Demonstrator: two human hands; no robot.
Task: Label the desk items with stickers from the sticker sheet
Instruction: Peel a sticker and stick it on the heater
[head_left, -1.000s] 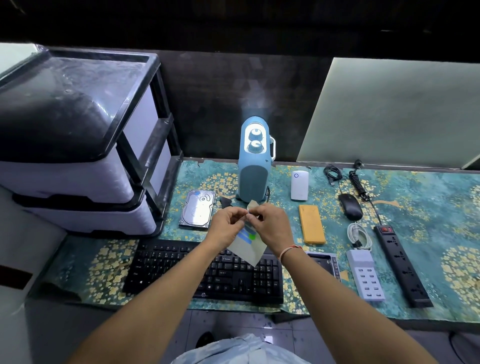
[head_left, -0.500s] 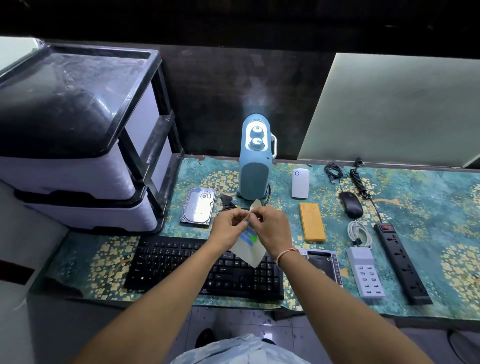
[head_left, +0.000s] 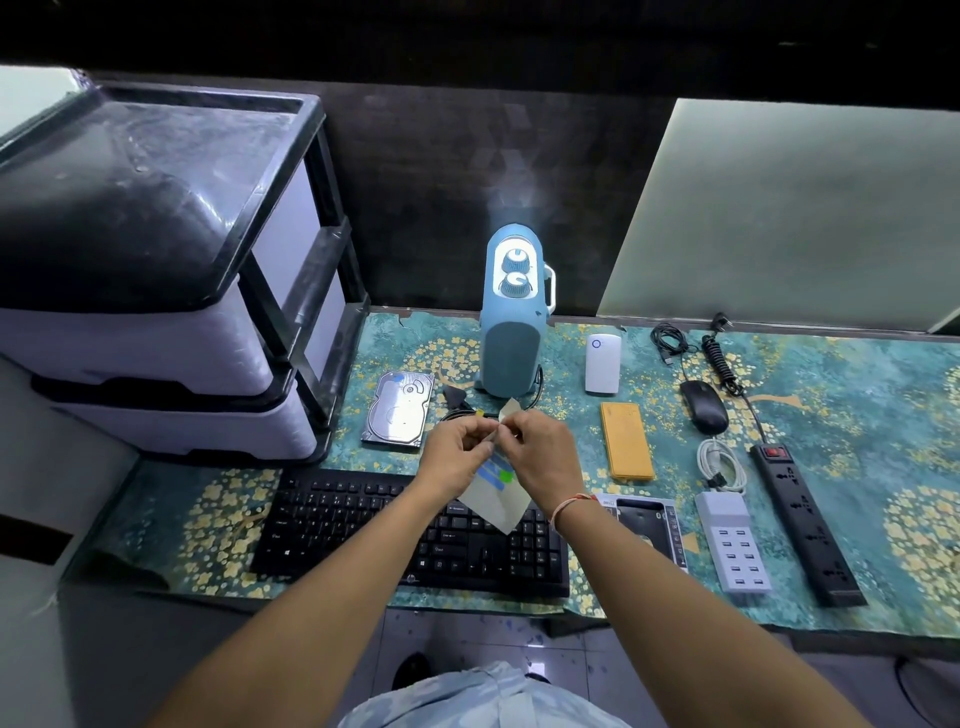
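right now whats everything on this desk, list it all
drawer unit: 1, white and black, far left
speaker-like device: 1, blue, back centre
hard drive: 1, silver, left of the device
keyboard: 1, black, front
small box: 1, white, right of the device
flat slab: 1, yellow, centre right
mouse: 1, black, corded
coiled cable: 1, white
USB hub: 1, white
power strip: 1, black, right
drive caddy: 1, black, under right wrist
sticker sheet: 1, pale, held over keyboard
left hand: pinching sheet
right hand: pinching sheet
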